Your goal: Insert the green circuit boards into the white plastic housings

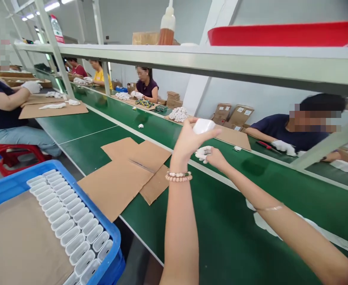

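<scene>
Your glossy white, rounded plastic shell (203, 126) is raised above the long green work surface (215, 229), pinched between thumb and fingers of your left hand (188, 136), perhaps to keep its face visible; just below, your right hand (217, 158) grasps a white looped bundle (203, 153), seemingly gathered so nothing trails. Flat brown cardboard sheets (117, 182) lie nearby, likely as padding, and the blue plastic crate (117, 241) holds translucent white open cases (62, 228) in rows, presumably for tidy reach
</scene>
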{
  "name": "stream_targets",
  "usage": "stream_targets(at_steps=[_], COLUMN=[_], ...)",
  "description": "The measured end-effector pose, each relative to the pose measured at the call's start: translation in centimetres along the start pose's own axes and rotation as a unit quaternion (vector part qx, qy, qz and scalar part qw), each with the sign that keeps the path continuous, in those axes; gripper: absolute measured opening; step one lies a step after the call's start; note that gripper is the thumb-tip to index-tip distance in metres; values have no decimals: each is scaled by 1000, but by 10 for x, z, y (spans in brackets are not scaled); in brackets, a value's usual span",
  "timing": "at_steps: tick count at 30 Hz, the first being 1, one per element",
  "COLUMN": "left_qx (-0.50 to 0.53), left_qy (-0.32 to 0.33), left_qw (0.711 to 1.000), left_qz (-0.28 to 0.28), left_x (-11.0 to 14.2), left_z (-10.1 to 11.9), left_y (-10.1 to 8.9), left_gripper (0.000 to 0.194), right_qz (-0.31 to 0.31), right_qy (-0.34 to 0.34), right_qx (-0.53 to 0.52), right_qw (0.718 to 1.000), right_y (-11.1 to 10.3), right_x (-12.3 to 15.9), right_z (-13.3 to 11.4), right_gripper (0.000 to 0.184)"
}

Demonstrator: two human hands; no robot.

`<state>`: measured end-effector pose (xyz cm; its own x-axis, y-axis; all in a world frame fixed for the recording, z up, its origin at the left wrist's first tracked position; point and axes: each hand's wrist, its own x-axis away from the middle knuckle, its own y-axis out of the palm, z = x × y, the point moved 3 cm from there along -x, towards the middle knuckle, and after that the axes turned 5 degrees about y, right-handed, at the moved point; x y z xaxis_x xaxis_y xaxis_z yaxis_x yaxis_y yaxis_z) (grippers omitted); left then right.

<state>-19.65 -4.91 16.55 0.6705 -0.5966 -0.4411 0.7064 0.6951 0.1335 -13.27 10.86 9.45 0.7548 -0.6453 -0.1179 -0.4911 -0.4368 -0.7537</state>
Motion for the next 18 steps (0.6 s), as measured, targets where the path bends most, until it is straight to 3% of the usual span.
stream_targets(at_steps=[3, 5, 10, 13, 18], left_qx=[-2, -4, -24, -76, -111], left_qy=[23, 63, 199, 212, 174], left_qw=[996, 982, 934, 902, 867], left_qz=[-84, -177, -296, -368, -454], left_x=[4, 9, 22, 31, 46], left_z=[6, 14, 43, 53, 54], left_y=[2, 10, 44, 76, 124], left_gripper=[49, 45, 45, 44, 50], right_qz=[-22, -69, 120, 200, 265], right_qy=[-38, -90, -178, -268, -294], right_qx=[-74, -191, -189, -123, -52], right_qw=[996, 975, 958, 934, 917], right_y=[-44, -75, -144, -167, -184], right_x=[52, 98, 197, 226, 233], right_z=[6, 15, 42, 40, 36], right_gripper=[37, 50, 47, 44, 43])
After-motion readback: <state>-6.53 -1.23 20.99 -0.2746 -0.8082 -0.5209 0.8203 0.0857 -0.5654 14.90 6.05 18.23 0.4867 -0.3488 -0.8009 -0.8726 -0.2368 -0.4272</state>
